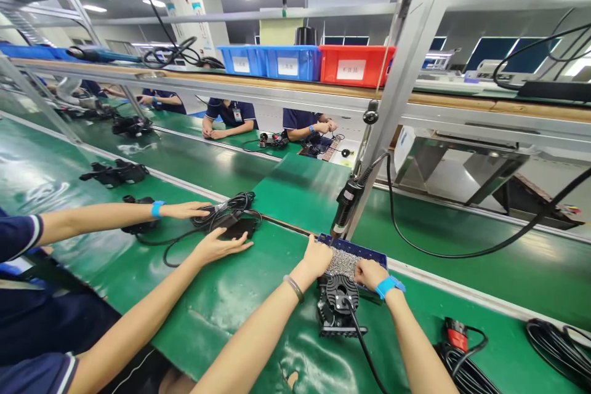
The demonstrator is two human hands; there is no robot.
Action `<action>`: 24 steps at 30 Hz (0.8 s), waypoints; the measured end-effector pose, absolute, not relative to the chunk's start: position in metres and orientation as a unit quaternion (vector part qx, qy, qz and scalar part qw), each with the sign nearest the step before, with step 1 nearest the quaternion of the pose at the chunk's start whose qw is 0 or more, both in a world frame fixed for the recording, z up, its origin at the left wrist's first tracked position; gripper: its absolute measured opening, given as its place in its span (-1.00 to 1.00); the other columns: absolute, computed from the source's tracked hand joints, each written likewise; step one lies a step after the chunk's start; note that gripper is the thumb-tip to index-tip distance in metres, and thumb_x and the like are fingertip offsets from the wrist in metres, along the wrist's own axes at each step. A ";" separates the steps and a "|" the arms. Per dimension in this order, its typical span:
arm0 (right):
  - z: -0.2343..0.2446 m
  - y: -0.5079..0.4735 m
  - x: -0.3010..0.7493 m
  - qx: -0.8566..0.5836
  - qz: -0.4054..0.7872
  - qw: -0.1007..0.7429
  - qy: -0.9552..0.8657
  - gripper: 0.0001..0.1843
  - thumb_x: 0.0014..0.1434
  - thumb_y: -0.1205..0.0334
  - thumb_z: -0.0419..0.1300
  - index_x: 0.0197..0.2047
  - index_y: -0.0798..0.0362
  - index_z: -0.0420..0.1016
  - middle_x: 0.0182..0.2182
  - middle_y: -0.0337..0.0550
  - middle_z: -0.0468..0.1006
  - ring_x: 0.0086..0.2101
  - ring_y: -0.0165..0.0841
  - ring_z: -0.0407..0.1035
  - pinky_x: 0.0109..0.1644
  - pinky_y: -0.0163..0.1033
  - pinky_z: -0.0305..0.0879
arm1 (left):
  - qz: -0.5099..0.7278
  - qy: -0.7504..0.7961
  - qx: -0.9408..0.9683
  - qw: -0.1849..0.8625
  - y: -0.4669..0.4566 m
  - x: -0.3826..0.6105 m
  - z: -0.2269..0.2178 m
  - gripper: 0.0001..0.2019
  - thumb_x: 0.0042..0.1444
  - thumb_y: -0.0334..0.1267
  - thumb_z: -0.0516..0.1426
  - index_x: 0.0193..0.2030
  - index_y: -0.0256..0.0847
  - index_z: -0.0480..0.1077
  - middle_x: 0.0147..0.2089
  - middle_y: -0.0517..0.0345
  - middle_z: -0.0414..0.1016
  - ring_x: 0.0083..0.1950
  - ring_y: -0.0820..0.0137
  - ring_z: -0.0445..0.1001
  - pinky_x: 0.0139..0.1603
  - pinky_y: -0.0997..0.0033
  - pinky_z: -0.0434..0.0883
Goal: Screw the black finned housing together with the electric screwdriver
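Observation:
My left hand [318, 257] is closed at the left end of a blue bin [376, 257] full of small metal screws [344, 263]. Just above its fingers is the tip of a hanging black electric screwdriver [346, 204]; whether they touch is unclear. At the bin's right side my right hand [370, 274] has its fingers curled down at the screws, and what they pinch is hidden. Between my wrists, in front of the bin, a black device with a round ribbed top [341, 295] stands on the green bench, its cable running toward me.
On my left, a co-worker's hands [217, 247] handle a coiled black cable [231, 209]. Cable bundles [466, 357] lie at right. Beside the screwdriver rises a metal post [406, 68]. Blue bins [290, 61] and a red bin [353, 66] sit on the shelf.

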State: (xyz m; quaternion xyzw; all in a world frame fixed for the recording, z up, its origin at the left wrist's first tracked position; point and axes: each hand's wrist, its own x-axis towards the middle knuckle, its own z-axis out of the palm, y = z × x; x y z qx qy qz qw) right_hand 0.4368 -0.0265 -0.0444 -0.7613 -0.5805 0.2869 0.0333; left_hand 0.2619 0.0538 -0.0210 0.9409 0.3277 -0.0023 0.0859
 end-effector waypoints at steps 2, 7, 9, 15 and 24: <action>-0.041 -0.032 0.441 -0.762 0.285 0.068 -0.578 -0.79 0.31 0.13 0.23 -0.18 0.13 0.51 -0.23 -0.16 0.56 -0.22 -0.34 0.48 -0.07 -0.11 0.47 | 0.043 0.350 0.928 0.122 0.053 0.256 -0.018 -0.90 0.19 -0.34 0.22 -0.19 -0.33 0.49 -0.19 0.04 0.58 -0.08 0.23 0.55 0.19 -0.05 0.36; -0.031 -0.055 0.447 -0.755 0.290 0.247 -0.533 -0.72 0.35 0.07 0.16 -0.24 0.13 0.46 -0.40 -0.23 0.53 -0.36 -0.38 0.48 -0.17 -0.15 0.48 | 0.191 0.407 0.862 0.234 0.040 0.228 -0.004 -0.88 0.01 -0.54 0.15 -0.38 -0.29 0.47 -0.40 0.08 0.59 -0.26 0.29 0.57 0.04 0.20 0.44; -0.025 -0.069 0.442 -0.730 0.304 0.338 -0.510 -0.61 0.32 -0.08 0.13 -0.21 0.13 0.44 -0.40 -0.16 0.57 -0.34 -0.32 0.53 -0.24 -0.17 0.50 | 0.258 0.428 0.819 0.282 0.027 0.211 0.002 -0.86 0.05 -0.51 0.11 -0.33 -0.26 0.47 -0.35 0.11 0.60 -0.27 0.36 0.57 -0.11 0.38 0.47; -0.006 -0.119 0.404 -0.631 0.326 0.526 -0.468 -0.50 0.15 -0.23 0.23 -0.19 0.09 0.44 -0.30 0.05 0.67 -0.28 -0.16 0.61 -0.28 -0.15 0.58 | 0.393 0.447 0.650 0.472 -0.028 0.163 0.011 -0.80 0.09 -0.19 0.21 -0.25 -0.31 0.53 -0.33 0.02 0.63 -0.33 0.37 0.57 -0.28 0.47 0.48; 0.001 -0.152 0.371 -0.569 0.170 0.600 -0.536 -0.94 0.13 0.24 0.36 -0.38 0.01 0.59 -0.42 -0.14 0.62 -0.39 -0.33 0.54 -0.32 -0.33 0.51 | 0.415 0.448 0.459 0.645 -0.076 0.162 0.007 -0.72 -0.15 -0.09 0.40 -0.40 -0.28 0.61 -0.46 0.11 0.59 -0.42 0.46 0.44 -0.34 0.54 0.38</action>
